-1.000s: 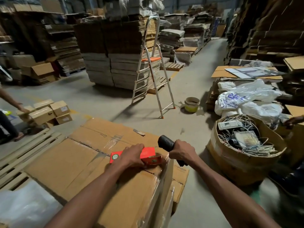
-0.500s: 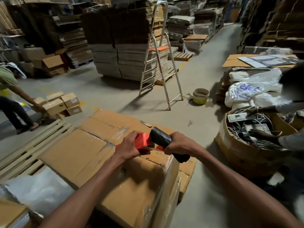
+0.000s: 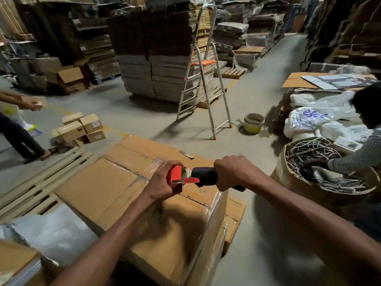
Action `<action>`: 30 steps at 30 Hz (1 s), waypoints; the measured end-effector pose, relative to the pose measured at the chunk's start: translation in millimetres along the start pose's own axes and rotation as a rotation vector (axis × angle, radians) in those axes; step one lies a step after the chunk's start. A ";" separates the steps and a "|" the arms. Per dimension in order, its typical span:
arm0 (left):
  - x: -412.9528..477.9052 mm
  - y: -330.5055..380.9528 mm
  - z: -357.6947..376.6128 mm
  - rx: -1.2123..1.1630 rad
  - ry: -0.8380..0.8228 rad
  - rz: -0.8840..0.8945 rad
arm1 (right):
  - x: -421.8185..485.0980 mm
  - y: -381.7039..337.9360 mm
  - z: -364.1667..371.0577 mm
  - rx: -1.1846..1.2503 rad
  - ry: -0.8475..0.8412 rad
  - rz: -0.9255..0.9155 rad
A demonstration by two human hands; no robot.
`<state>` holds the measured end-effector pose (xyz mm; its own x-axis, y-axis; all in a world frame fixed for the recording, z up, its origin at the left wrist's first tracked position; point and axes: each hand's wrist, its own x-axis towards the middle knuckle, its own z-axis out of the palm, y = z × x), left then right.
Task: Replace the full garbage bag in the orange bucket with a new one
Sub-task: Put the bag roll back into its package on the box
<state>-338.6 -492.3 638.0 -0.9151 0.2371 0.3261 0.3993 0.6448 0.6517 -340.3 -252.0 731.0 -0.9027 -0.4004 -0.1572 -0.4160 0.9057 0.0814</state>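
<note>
I have the left hand (image 3: 162, 182) curled round a small red carton (image 3: 175, 174), thumb and fingers pinching its sides. The carton's right end is open, with one red flap hanging out. The right hand (image 3: 233, 174) is wrapped tight round a roll of black garbage bags (image 3: 204, 176), fist closed on its right half. The roll lies level between my two hands, its left end at the carton's open mouth; I cannot tell whether any of it is inside. Both hands hover just above the near right corner of a big cardboard box (image 3: 115, 182) wrapped in clear film.

Beyond it, mid-floor, stands an aluminium stepladder (image 3: 204, 83) with an orange tread, and just right of its feet a small yellowish bucket (image 3: 254, 125). On the right a person (image 3: 362, 149) reaches into a round cardboard drum (image 3: 288, 178) full of tangled wires. On the far left another person (image 3: 18, 129) holds a small box, near a cluster of little cartons (image 3: 82, 129) on the floor. A wooden pallet (image 3: 41, 182) lies left of my box.
</note>
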 end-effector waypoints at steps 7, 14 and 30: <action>-2.1 3.2 4.7 0.006 -0.084 0.021 | 0.1 -10.7 -30.6 -0.252 0.124 -0.042; 0.6 13.6 11.0 -0.050 -0.081 -0.085 | 2.8 -53.4 -44.7 -0.459 0.137 -0.160; 2.5 -1.3 11.1 -0.136 0.014 -0.221 | 41.5 -73.5 -75.1 -0.045 -0.192 -0.368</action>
<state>-342.0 -484.5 630.3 -0.9804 0.0913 0.1744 0.1949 0.5761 0.7938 -355.4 -345.7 792.4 -0.6576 -0.6595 -0.3642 -0.7155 0.6981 0.0278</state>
